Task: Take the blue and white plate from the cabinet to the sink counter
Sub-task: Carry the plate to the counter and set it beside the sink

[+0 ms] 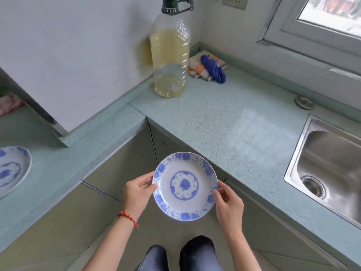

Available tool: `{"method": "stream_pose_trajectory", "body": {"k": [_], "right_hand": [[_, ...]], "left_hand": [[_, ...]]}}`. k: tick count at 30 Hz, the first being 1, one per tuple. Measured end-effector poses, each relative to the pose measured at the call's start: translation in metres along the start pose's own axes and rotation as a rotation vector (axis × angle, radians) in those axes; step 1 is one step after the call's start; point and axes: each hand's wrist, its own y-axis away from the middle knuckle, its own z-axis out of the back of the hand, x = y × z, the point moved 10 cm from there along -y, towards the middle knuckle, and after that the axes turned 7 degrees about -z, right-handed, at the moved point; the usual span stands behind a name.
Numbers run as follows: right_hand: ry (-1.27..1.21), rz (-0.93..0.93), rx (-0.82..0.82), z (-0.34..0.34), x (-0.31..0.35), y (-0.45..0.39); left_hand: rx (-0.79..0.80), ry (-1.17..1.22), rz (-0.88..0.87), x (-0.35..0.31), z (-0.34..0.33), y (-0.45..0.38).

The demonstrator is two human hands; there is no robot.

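A round blue and white plate [184, 185] with a flower pattern is held level in front of me, in the air just off the front edge of the pale green sink counter [224, 122]. My left hand [138, 192] grips its left rim, thumb on top. My right hand [228, 204] grips its right rim the same way. The steel sink [330, 165] is set into the counter at the right. Closed cabinet doors [121, 167] stand below the counter corner.
A large oil bottle [170, 55] stands in the back corner, with a blue cloth [214, 68] on a folded towel beside it. A second blue and white plate [11, 169] lies on the left counter. A window is at the upper right.
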Motion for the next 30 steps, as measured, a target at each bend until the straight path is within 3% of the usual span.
{"method": "stream_pose_trajectory", "body": {"k": [16, 30], "right_hand": [[0.035, -0.03, -0.176, 0.049, 0.021, -0.152], [0.079, -0.185, -0.436, 0.09, -0.003, -0.19]], "left_hand": [[0.174, -0.048, -0.031, -0.037, -0.14, -0.14], [0.45, -0.147, -0.009, -0.034, -0.256, -0.204]]}}
